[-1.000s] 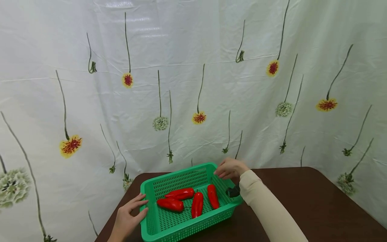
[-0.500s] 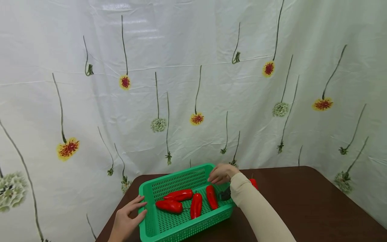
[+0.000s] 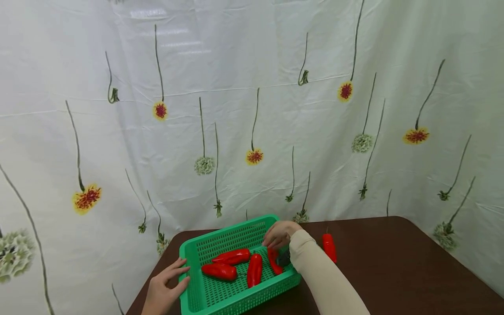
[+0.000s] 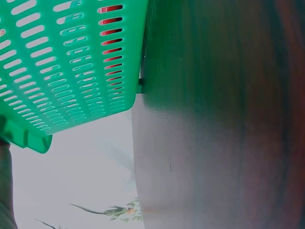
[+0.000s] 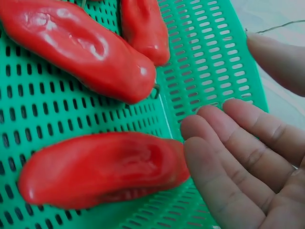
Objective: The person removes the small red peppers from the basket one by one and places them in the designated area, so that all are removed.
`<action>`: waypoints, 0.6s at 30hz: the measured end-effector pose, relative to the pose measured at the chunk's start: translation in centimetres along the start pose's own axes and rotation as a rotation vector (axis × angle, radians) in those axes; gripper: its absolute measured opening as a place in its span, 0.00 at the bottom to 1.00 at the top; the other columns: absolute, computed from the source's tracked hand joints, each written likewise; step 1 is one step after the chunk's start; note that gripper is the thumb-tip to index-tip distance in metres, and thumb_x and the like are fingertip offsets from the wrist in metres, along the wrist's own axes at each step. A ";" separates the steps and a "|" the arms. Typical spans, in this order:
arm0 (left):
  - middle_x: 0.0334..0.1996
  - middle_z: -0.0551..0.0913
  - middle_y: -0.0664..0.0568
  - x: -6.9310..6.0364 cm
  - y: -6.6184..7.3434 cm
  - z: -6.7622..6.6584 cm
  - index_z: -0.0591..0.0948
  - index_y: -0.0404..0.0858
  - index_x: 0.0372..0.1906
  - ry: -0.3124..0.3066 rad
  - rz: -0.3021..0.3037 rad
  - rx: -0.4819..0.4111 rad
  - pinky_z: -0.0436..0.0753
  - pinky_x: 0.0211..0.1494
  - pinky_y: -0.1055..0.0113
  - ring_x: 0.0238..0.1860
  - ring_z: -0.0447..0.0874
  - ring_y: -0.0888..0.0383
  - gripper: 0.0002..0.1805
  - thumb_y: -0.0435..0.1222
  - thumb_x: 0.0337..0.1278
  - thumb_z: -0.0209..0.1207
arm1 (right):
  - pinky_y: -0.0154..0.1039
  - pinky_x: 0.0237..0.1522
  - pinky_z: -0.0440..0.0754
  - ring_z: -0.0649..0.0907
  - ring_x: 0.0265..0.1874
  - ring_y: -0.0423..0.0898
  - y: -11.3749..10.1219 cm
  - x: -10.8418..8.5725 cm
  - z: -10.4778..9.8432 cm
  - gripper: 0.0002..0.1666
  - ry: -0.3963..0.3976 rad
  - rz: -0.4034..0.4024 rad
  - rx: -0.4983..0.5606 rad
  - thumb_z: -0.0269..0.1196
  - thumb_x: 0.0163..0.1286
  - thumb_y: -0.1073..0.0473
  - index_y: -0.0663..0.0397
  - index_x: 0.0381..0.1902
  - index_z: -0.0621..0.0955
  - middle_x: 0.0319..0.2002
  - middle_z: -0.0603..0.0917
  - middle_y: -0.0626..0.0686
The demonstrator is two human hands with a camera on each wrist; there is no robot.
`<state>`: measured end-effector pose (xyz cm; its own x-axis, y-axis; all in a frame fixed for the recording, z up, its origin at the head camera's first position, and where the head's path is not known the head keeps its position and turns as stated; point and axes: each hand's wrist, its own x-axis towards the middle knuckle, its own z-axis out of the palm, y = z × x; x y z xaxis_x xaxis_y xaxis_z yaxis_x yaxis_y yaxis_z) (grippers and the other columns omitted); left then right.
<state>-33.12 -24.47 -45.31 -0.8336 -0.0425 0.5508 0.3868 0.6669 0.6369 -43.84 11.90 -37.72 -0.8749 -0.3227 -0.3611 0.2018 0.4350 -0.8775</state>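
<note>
A green plastic basket (image 3: 232,301) holds several red peppers (image 3: 219,271). My left hand (image 3: 165,286) touches the basket's left rim with its fingers spread; in the left wrist view only a sliver of that hand shows at the left edge. My right hand (image 3: 280,234) is inside the right end of the basket, above the rightmost pepper (image 5: 105,169). In the right wrist view its fingers are loosely extended, the fingertips at that pepper's end, and the thumb stands apart from them. Whether the fingertips touch the pepper is hard to tell.
Another red pepper (image 3: 329,247) lies on the dark brown table (image 3: 393,262), to the right of the basket and beside my right sleeve. A white curtain (image 3: 236,183) printed with flowers hangs behind the table.
My right hand has moved left and down into the basket, over the rightmost pepper. The pepper on the table has come into view from behind my right arm. My left hand stays at the rim.
</note>
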 end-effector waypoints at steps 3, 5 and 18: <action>0.56 0.86 0.48 0.1 0.0 0.0 0.91 0.44 0.44 -0.004 -0.010 -0.003 0.81 0.52 0.75 0.54 0.69 0.87 0.13 0.34 0.51 0.73 | 0.46 0.54 0.86 0.86 0.50 0.55 0.1 0.3 0.3 0.28 -0.028 -0.003 -0.010 0.68 0.64 0.67 0.68 0.62 0.78 0.49 0.86 0.59; 0.56 0.86 0.48 0.1 -0.1 0.0 0.91 0.44 0.44 -0.007 -0.012 0.001 0.83 0.52 0.74 0.53 0.69 0.88 0.13 0.35 0.51 0.73 | 0.46 0.54 0.86 0.86 0.50 0.55 0.3 0.5 0.6 0.27 -0.042 -0.012 -0.019 0.68 0.65 0.67 0.68 0.61 0.79 0.48 0.87 0.59; 0.56 0.86 0.46 0.2 -0.3 0.1 0.90 0.43 0.45 -0.006 -0.005 0.000 0.87 0.52 0.62 0.52 0.65 0.92 0.13 0.34 0.51 0.73 | 0.46 0.54 0.86 0.86 0.50 0.57 0.4 1.4 2.0 0.16 -0.089 0.012 -0.075 0.68 0.65 0.65 0.64 0.50 0.84 0.45 0.88 0.61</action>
<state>-33.48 -24.59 -45.48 -0.8378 -0.0416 0.5444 0.3826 0.6667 0.6396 -44.13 9.93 -39.20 -0.8296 -0.3886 -0.4010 0.1756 0.5002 -0.8479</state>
